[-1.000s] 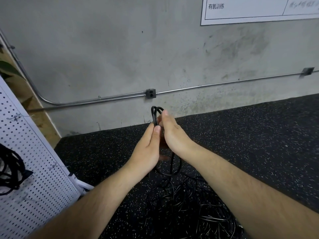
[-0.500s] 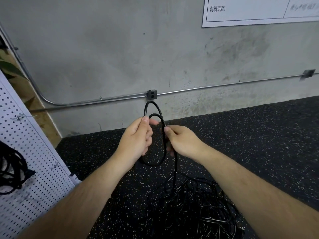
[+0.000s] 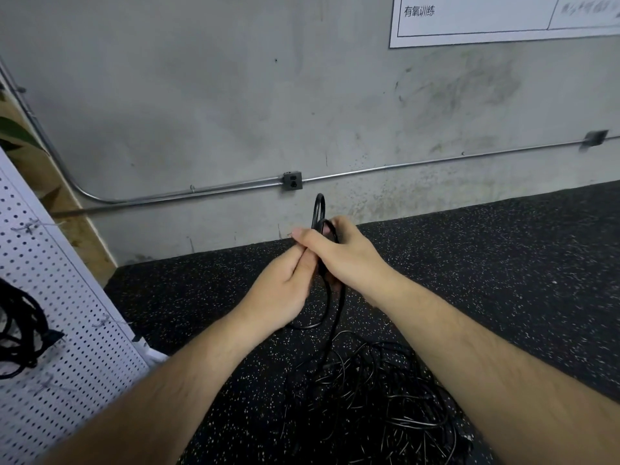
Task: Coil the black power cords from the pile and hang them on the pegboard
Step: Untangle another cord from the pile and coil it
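Both hands meet in front of me around a black power cord (image 3: pixel 318 209) gathered into narrow loops. My left hand (image 3: pixel 281 290) grips the loops from the left, fingers curled round them. My right hand (image 3: pixel 345 256) wraps over the same bundle from the right, its thumb lying across the left fingers. The loop tops stick up above the hands, and a lower loop hangs below them. The cord runs down into a tangled pile of black cords (image 3: pixel 372 401) on the floor. A white pegboard (image 3: pixel 70 330) leans at the left with a coiled black cord (image 3: pixel 16 333) hanging on it.
Speckled black rubber floor (image 3: pixel 486 263) spreads to the right and ahead. A grey concrete wall (image 3: pixel 235 95) stands close ahead, with a metal conduit and outlet box (image 3: pixel 292 180) low on it and a white sign (image 3: pixel 503 15) at the top right.
My hands were apart half a second ago with a wide loop between them. They have come together and the loops are now pressed into one narrow bundle.
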The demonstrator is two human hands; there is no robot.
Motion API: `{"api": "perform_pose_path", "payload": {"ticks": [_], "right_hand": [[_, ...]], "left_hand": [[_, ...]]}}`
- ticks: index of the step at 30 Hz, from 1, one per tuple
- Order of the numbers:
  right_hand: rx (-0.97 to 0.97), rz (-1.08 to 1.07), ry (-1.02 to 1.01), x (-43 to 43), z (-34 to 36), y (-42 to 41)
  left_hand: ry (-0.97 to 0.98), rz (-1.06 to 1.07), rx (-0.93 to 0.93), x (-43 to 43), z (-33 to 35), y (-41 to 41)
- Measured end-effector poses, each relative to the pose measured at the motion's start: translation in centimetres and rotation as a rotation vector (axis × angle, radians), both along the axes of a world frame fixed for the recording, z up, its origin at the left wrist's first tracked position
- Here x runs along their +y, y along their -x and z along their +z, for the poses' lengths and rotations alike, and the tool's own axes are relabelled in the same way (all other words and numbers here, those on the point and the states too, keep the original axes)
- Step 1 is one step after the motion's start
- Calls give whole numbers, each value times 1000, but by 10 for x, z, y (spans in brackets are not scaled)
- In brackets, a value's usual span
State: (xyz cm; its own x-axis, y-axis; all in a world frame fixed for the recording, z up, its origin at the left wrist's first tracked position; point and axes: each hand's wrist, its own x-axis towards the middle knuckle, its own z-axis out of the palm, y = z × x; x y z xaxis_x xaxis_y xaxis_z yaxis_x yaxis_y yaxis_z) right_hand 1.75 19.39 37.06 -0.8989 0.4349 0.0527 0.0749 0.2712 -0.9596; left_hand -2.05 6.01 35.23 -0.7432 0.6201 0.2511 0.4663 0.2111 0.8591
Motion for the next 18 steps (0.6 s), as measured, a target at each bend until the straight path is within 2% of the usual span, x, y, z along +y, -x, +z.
{"api": "perform_pose_path", "payload": {"ticks": [3,7,11,14,18], "right_hand": [[76,-20,92,0,3,3],[130,5,247,2,5,4],[77,36,289,1,5,2],[88,51,226,4,4,3],[147,81,-36,16,2,3]], "left_hand": [[2,49,96,0,-4,1],[-14,110,-108,5,-5,1],[25,-19,-312,6,-10,2],[23,-15,-306,5,-6,-1],[25,96,-193,0,-7,11]]}}
